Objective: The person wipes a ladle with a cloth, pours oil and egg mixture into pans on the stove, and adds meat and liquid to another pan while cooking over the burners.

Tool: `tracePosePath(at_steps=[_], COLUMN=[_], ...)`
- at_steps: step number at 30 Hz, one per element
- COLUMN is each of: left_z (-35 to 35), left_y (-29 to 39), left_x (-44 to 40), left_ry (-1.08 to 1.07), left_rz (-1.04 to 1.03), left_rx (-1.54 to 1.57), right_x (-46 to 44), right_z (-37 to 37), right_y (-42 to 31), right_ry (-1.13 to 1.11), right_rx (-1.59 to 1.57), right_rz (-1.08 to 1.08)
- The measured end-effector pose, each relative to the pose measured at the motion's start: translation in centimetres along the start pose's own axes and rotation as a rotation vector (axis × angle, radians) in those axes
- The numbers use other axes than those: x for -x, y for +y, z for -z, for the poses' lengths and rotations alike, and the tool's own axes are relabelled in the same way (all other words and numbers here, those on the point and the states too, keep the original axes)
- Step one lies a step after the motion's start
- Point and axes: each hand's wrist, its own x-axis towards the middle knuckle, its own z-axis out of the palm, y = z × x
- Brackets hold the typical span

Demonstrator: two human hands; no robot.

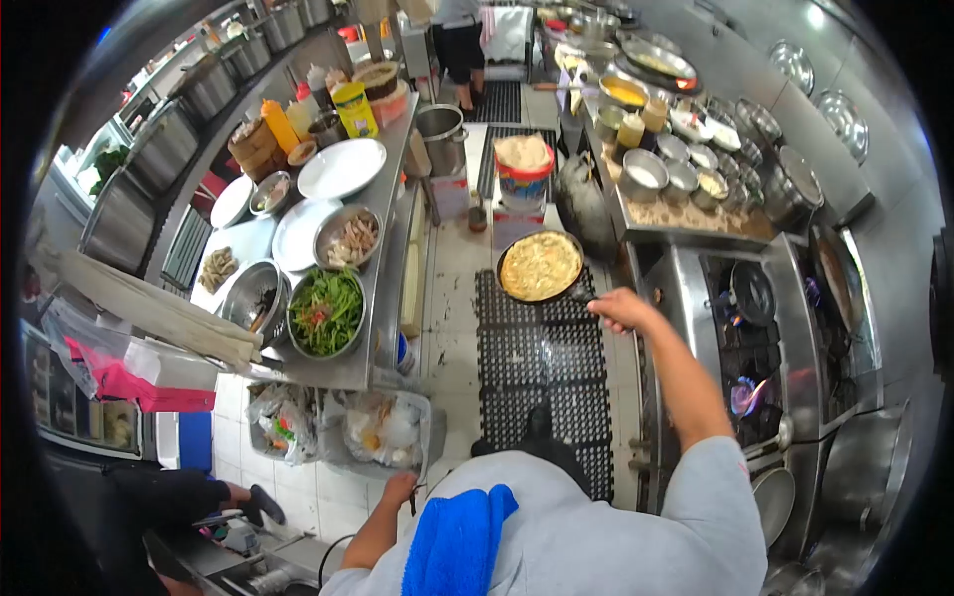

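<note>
My right hand (pixel 620 310), closed round the handle, holds a black frying pan (pixel 576 289) out over the floor mat. A pale yellow, browned omelette-like round (pixel 541 266) covers nearly the whole pan. Low beside my body, my left hand (pixel 399 489) is curled closed near the clear plastic bin. Something thin and dark shows at its fingers, too small to name. A blue cloth (pixel 457 541) lies over the front of my grey shirt.
A steel counter at left carries a bowl of greens (pixel 327 312) and white plates (pixel 342 169). At right, a stove has a lit burner (pixel 747 395) and an empty-looking pan (pixel 752 293). A red tub (pixel 524 187) stands ahead on the floor. Other people's legs show far ahead and lower left.
</note>
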Motion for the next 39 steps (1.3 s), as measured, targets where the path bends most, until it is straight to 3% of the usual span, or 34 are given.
tracePosePath(at_steps=[1, 3, 5, 6, 7, 8, 10, 11, 12, 15, 17, 18, 20, 22, 26, 28, 29, 31, 35, 37, 39], left_z=[0.0, -2.1, -2.4, -2.4, -2.3, -1.3, -1.0, -1.1, -1.2, -1.7, -1.3, -1.1, 0.7, -0.2, -1.0, -6.0, -6.4, -5.7, 1.3, 2.5, 3.1], left_y=[-0.2, -1.4, -0.6, -0.8, -0.8, -0.4, 1.0, 1.7, 1.7, 1.8, 1.4, 1.1, 0.5, -2.0, -1.8, -3.8, -3.4, -2.4, 1.9, 2.8, 3.1], left_x=[-0.4, -2.3, -4.2, -5.2, -5.7, -6.7, -8.0, -9.2, -9.5, -9.7, -7.9, -6.4, -3.7, -0.8, 5.7, 6.3, 7.8, 5.3, 1.4, -0.2, -1.2], left_ry=[-0.011, 0.044, 0.104, 0.141, 0.165, 0.201, -0.068, -0.246, -0.243, -0.396, -0.171, -0.191, -0.280, -0.337, -0.253, -0.230, -0.262, -0.121, -0.230, -0.107, -0.060], left_rz=[-0.014, 0.187, 0.549, 0.396, 0.258, 0.260, 0.299, 0.525, 0.537, 0.561, 0.447, 0.465, 0.375, 0.412, 0.249, 0.203, 0.204, 0.147, 0.089, 0.483, 0.535], left_rx=[-0.025, 0.108, 0.697, 0.419, 0.140, 0.146, 0.116, 0.348, 0.355, 0.263, 0.154, 0.150, 0.010, -0.037, -0.134, -0.171, -0.168, 0.028, -0.021, 0.356, 0.451], right_x=[1.4, 5.5, 11.4, 13.9, 15.0, 15.8, 16.8, 18.0, 16.4, 6.6, -1.2, -3.5, -8.6, -9.4, -6.2, -4.7, -3.4, -2.0, -1.0, -0.4, 1.0], right_z=[2.9, 7.9, 11.7, 13.3, 14.9, 16.7, 18.7, 17.8, 18.1, 14.3, 9.5, 6.6, 1.8, -3.6, -11.2, -13.9, -14.9, -15.1, -14.4, -13.6, -12.9], right_y=[-2.9, -9.7, -16.7, -19.5, -20.8, -22.0, -24.5, -26.2, -26.0, -18.5, -12.5, -10.6, -5.7, -1.5, 4.6, 7.3, 8.3, 8.5, 8.2, 6.9, 5.2], right_ry=[0.070, 0.263, 0.446, 0.509, 0.676, 0.847, 0.870, 0.686, 0.553, 0.323, 0.178, 0.163, 0.131, 0.125, 0.007, -0.055, -0.062, -0.068, -0.025, -0.017, -0.021], right_rx=[0.122, 0.336, 0.548, 0.667, 0.883, 1.098, 1.122, 0.873, 0.764, 0.175, -0.214, -0.309, -0.320, -0.469, -0.562, -0.669, -0.678, -0.632, -0.638, -0.693, -0.712], right_rz=[0.053, 0.171, 0.304, 0.369, 0.622, 0.886, 0.895, 0.549, 0.423, 0.316, 0.328, 0.315, 0.277, 0.134, -0.039, -0.127, -0.159, -0.207, -0.130, -0.045, 0.017])
